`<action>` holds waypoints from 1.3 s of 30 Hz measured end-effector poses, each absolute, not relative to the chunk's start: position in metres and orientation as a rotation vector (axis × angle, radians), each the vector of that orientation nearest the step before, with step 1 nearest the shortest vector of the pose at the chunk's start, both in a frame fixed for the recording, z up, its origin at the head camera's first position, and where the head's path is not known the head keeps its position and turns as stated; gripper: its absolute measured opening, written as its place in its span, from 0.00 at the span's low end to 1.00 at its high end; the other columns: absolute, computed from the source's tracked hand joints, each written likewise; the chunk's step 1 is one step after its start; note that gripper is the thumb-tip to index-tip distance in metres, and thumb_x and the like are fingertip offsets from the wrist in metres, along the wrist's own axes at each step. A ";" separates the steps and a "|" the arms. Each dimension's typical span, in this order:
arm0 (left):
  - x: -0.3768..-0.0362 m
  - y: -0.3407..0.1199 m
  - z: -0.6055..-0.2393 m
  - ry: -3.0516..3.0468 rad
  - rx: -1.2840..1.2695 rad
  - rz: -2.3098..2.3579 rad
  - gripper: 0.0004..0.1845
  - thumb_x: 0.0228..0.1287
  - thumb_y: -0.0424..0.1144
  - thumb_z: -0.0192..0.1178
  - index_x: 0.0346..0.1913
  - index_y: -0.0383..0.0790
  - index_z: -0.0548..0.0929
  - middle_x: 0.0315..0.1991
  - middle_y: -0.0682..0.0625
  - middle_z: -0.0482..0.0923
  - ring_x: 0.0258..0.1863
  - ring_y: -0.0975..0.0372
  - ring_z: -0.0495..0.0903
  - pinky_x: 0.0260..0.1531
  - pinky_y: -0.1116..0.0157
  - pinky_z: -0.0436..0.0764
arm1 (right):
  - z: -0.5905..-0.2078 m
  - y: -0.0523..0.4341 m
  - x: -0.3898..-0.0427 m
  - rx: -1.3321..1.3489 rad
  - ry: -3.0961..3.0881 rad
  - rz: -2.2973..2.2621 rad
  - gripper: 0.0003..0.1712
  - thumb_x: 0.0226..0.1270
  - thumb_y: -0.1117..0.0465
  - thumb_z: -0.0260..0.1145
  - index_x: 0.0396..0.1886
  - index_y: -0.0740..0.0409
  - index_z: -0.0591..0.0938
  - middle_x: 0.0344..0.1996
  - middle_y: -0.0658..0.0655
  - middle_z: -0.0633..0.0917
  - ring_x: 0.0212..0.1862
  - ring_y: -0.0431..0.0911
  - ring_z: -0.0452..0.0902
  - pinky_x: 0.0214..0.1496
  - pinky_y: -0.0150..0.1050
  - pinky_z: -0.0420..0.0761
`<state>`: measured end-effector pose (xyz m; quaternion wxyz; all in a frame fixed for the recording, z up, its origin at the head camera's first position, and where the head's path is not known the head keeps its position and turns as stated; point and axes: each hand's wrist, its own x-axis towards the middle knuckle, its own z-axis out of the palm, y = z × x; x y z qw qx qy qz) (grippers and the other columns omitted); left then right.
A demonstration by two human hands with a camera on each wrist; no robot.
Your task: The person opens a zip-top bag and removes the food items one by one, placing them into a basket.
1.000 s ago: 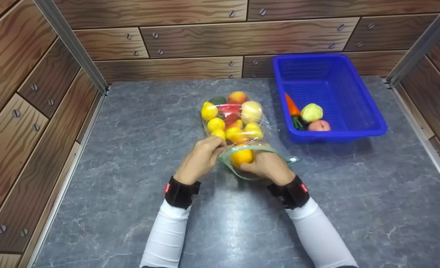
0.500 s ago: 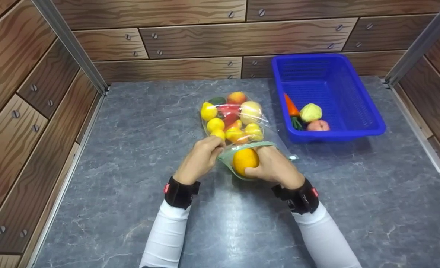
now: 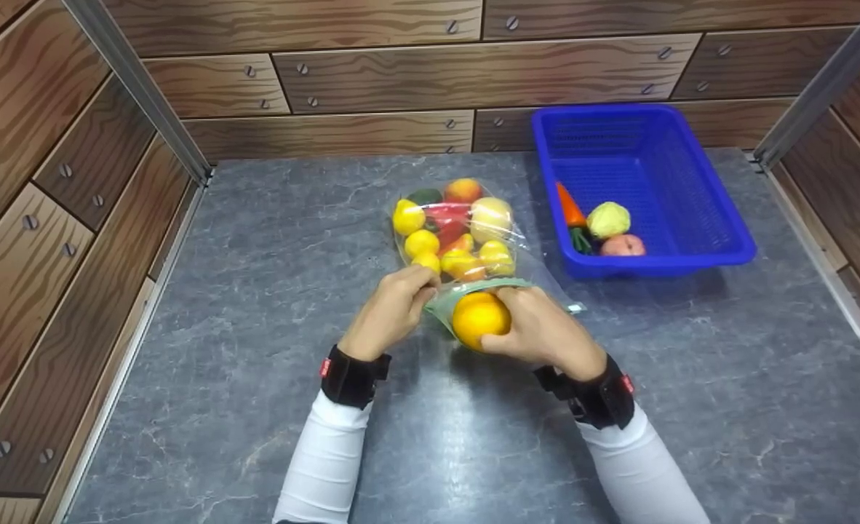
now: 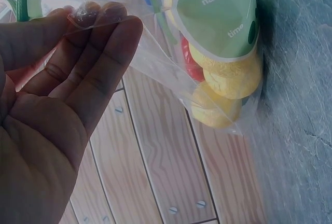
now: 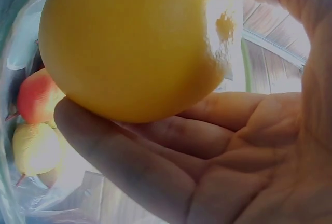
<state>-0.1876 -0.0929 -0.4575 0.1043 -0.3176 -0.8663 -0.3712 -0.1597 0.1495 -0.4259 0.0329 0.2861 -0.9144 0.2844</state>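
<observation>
A clear zip bag (image 3: 439, 307) with a green-edged mouth lies on the table, mouth toward me, holding lemons (image 3: 421, 243), a red pepper (image 3: 450, 222), pears (image 3: 496, 258) and other produce. My left hand (image 3: 395, 304) pinches the left corner of the mouth; the left wrist view shows thumb and fingertips on the clear film (image 4: 150, 40). At the mouth my right hand (image 3: 546, 331) grips an orange (image 3: 479, 320), thumb on the near side. The right wrist view has the orange (image 5: 135, 42) large, fingers beneath it and the bag's pears (image 5: 36, 149) beyond.
A blue plastic basket (image 3: 721, 211) stands at the back right. It contains a carrot (image 3: 570, 206), a pale green round vegetable (image 3: 609, 220) and a pink peach-like fruit (image 3: 623, 245). Wood-patterned walls (image 3: 372, 80) border the grey marbled table (image 3: 255, 306).
My right hand has drawn back toward me and slightly right with the orange, which now shows more fully at the bag's mouth. The left hand stays in place.
</observation>
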 end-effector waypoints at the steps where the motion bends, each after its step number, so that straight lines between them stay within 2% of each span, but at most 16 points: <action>1: -0.188 -0.093 -0.458 -2.553 -0.936 -1.097 0.02 0.73 0.28 0.60 0.41 0.36 0.82 0.36 0.47 0.81 0.36 0.58 0.79 0.38 0.64 0.83 | -0.425 0.150 -0.159 0.886 -2.806 0.877 0.27 0.50 0.54 0.76 0.45 0.69 0.83 0.36 0.62 0.88 0.32 0.50 0.80 0.32 0.43 0.82; 15: -0.188 -0.092 -0.457 -2.554 -0.937 -1.097 0.02 0.73 0.28 0.60 0.42 0.34 0.82 0.37 0.46 0.81 0.37 0.57 0.79 0.39 0.64 0.83 | -0.411 0.158 -0.150 0.965 -2.757 0.930 0.28 0.49 0.55 0.76 0.49 0.64 0.84 0.41 0.58 0.89 0.35 0.48 0.82 0.36 0.43 0.84; 24: -0.187 -0.092 -0.456 -2.549 -0.935 -1.098 0.02 0.73 0.28 0.60 0.41 0.36 0.82 0.37 0.46 0.81 0.36 0.58 0.79 0.37 0.64 0.83 | -0.405 0.163 -0.148 1.036 -2.745 1.017 0.32 0.51 0.55 0.75 0.57 0.63 0.84 0.48 0.59 0.89 0.39 0.47 0.84 0.41 0.43 0.87; 39: -0.188 -0.093 -0.457 -2.536 -0.939 -1.080 0.03 0.73 0.28 0.61 0.40 0.37 0.81 0.35 0.47 0.80 0.35 0.58 0.78 0.37 0.64 0.82 | -0.401 0.171 -0.149 1.138 -2.707 1.246 0.35 0.54 0.58 0.76 0.62 0.64 0.82 0.52 0.61 0.88 0.47 0.51 0.88 0.47 0.41 0.89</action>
